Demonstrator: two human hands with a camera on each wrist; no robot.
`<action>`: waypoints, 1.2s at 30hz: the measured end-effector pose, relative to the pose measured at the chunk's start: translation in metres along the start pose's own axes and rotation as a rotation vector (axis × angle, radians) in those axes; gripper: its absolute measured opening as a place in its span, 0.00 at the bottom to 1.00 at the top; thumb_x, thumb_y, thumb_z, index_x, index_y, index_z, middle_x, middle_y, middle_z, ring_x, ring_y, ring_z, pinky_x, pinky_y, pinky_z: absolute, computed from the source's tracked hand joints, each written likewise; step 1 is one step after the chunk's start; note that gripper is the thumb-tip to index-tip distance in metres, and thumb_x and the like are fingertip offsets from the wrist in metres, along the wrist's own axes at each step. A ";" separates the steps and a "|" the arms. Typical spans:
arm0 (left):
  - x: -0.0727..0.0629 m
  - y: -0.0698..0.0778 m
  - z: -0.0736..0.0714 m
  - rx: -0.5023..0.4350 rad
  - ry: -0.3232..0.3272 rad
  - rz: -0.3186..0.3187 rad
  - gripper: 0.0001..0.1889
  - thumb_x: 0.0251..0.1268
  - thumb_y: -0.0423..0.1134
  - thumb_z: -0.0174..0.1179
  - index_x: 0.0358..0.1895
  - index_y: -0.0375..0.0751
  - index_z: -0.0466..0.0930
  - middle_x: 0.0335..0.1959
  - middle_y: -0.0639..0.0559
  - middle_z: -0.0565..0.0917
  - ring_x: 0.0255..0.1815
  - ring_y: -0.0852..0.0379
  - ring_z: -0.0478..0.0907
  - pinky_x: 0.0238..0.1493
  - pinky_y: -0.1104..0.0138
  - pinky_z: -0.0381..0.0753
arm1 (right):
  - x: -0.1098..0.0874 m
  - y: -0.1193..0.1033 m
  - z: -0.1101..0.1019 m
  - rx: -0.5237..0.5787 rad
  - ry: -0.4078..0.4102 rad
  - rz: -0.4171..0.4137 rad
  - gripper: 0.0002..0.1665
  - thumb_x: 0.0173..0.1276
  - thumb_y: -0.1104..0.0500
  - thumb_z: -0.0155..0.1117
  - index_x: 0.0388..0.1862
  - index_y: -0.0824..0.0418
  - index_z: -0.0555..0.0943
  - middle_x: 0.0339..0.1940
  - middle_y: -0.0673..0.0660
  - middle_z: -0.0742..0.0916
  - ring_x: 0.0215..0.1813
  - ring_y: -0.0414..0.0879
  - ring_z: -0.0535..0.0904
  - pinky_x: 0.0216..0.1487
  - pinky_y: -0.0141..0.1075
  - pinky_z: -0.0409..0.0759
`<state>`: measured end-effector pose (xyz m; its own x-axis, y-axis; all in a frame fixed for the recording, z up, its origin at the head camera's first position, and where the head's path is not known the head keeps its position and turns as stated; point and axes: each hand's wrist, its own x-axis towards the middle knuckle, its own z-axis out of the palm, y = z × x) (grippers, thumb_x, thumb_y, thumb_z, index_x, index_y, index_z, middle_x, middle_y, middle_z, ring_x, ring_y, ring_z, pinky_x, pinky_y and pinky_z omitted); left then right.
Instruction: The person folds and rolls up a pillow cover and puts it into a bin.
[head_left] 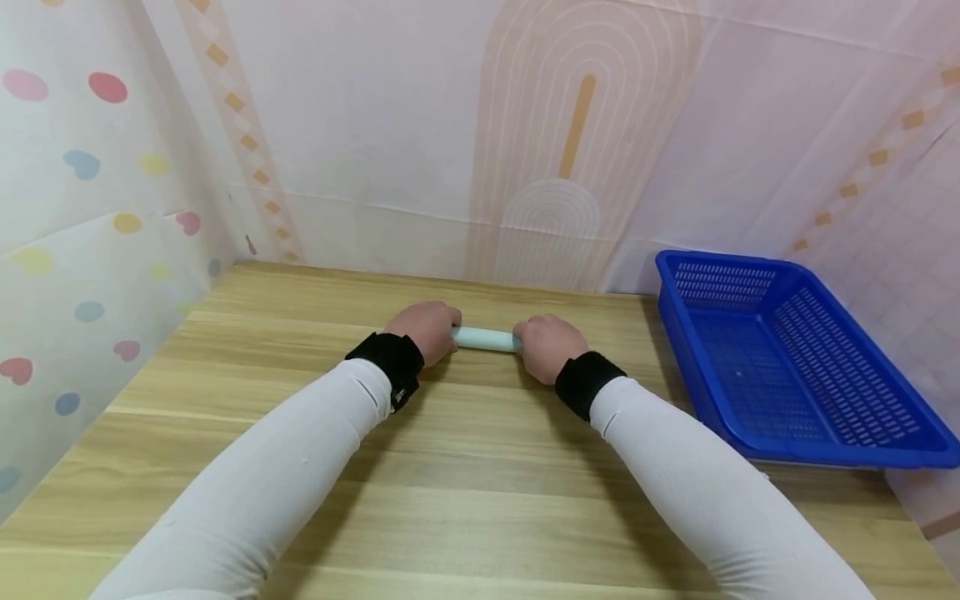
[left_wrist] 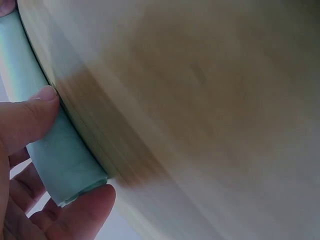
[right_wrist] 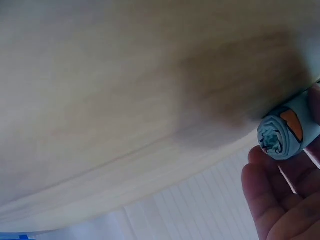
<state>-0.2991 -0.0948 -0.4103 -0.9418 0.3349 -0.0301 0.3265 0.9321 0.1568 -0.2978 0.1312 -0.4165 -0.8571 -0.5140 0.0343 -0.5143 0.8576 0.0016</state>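
A pale mint-green roll (head_left: 486, 338) of thin, soft-looking material lies crosswise low over the wooden table. My left hand (head_left: 426, 329) grips its left end; in the left wrist view the thumb lies along the roll (left_wrist: 67, 157) and the fingers curl under and around its end. At the opposite end, my right hand (head_left: 551, 346) holds the roll between thumb and fingers. Wound layers and an orange patch outlined in black show on that end of the roll (right_wrist: 280, 135) in the right wrist view. What exactly the material is, I cannot tell.
A blue perforated plastic basket (head_left: 693, 367) stands at the table's right side, beyond my right forearm. The wooden tabletop (head_left: 480, 500) meets a patterned cloth backdrop (head_left: 375, 125) at the back. Another cloth with coloured dots and hearts (head_left: 90, 267) hangs at the left.
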 end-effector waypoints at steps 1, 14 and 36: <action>0.000 0.000 0.000 0.003 -0.001 -0.001 0.12 0.66 0.38 0.73 0.50 0.41 0.87 0.46 0.47 0.89 0.45 0.51 0.82 0.55 0.57 0.82 | 0.000 0.000 0.000 0.004 -0.002 -0.002 0.08 0.77 0.58 0.67 0.49 0.58 0.88 0.43 0.56 0.91 0.48 0.51 0.86 0.55 0.44 0.86; 0.004 0.003 0.005 0.020 -0.023 0.010 0.08 0.66 0.39 0.73 0.43 0.43 0.85 0.36 0.51 0.86 0.36 0.53 0.77 0.45 0.59 0.81 | 0.006 -0.011 -0.001 0.102 -0.034 -0.015 0.06 0.75 0.54 0.69 0.43 0.56 0.87 0.36 0.50 0.88 0.39 0.44 0.80 0.52 0.40 0.84; -0.004 0.021 0.004 0.057 -0.038 0.071 0.09 0.67 0.42 0.73 0.41 0.43 0.83 0.32 0.54 0.84 0.32 0.56 0.74 0.38 0.64 0.76 | 0.010 -0.029 -0.004 0.122 -0.076 -0.068 0.03 0.74 0.58 0.71 0.41 0.56 0.88 0.36 0.50 0.89 0.36 0.44 0.77 0.49 0.38 0.83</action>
<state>-0.2878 -0.0762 -0.4112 -0.9128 0.4042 -0.0583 0.3972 0.9119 0.1032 -0.2911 0.1009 -0.4120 -0.8174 -0.5748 -0.0378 -0.5674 0.8147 -0.1199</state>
